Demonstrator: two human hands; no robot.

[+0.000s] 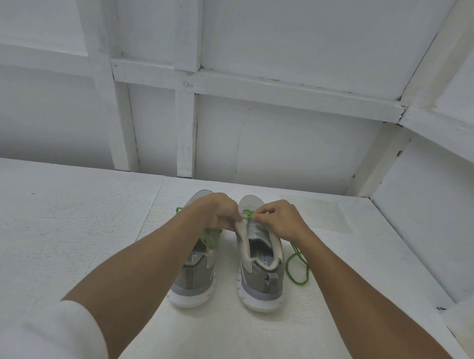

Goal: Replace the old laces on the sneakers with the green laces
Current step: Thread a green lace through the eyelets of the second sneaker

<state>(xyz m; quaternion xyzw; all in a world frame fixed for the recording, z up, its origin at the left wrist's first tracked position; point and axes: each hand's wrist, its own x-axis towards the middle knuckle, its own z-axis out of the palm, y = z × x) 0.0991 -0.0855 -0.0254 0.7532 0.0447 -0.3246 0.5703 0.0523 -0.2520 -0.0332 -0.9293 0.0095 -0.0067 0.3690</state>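
Two grey mesh sneakers [261, 278], white-soled, stand side by side on a rough white table [66, 212]. Left hand [215, 211] pinches one shoe's padded tongue [240, 228]; right hand [280, 219] pinches its thin green cord lace [248, 213].

Two grey sneakers with white soles stand upright side by side, just apart, a little in from the table's far edge. Heels face the near edge.

Left sneaker [196, 275]: the left green lace [210, 236] is bunched over its throat, with one loop showing at its left side.

Right sneaker [261, 275]: the right green lace [247, 213] is threaded near the toe. Its loose end loops on the table just right of the shoe.

The left hand [215, 212] pinches the right sneaker's upper edge. The right hand [279, 220] pinches the right green lace.
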